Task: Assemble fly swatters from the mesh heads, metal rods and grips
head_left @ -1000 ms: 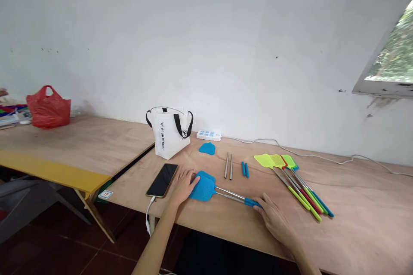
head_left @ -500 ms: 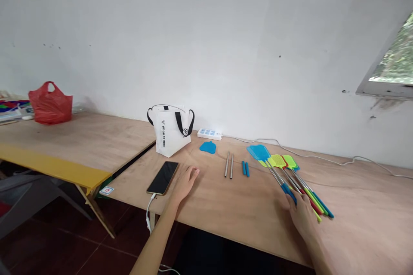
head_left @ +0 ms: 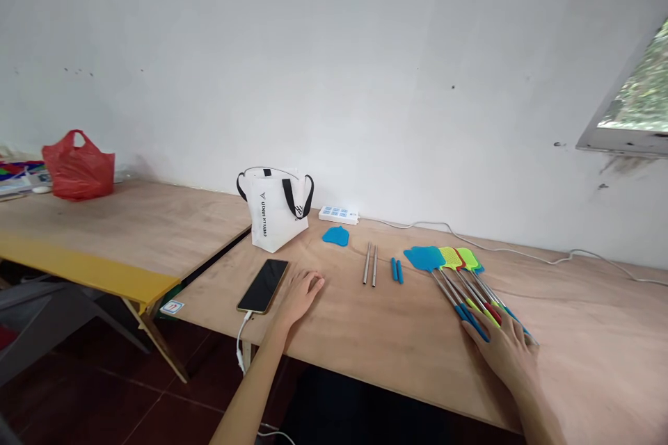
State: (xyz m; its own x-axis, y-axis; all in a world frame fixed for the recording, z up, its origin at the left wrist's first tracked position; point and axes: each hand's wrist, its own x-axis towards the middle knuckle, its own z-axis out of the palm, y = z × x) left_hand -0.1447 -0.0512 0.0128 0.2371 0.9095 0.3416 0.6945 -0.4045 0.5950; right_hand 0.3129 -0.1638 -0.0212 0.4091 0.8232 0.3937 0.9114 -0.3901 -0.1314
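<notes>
My right hand (head_left: 504,348) lies across the handles of several fly swatters, its fingers spread over them. The swatters have silver rods and mesh heads; a blue head (head_left: 425,258) is at the left, with a yellow head (head_left: 449,257) and a green head (head_left: 471,259) beside it. The palm hides parts of the handles. On the table, my left hand (head_left: 301,297) rests with loosely bent fingers apart, holding nothing. A phone (head_left: 264,285) lies just left of it. Between the hands are two metal rods (head_left: 370,265), two blue handle tubes (head_left: 397,270) and a loose blue swatter head (head_left: 336,236).
A white bag (head_left: 276,215) with black straps stands behind the phone, near a white power strip (head_left: 339,215). The phone has a charging cable (head_left: 241,341) hanging over the table's front edge. A red plastic bag (head_left: 83,170) sits on the left table (head_left: 172,222).
My right hand has moved slightly right, spreading across the handles. The front blue swatter has come down beside the others, and another blue head now shows partly behind it. My left hand stays in place.
</notes>
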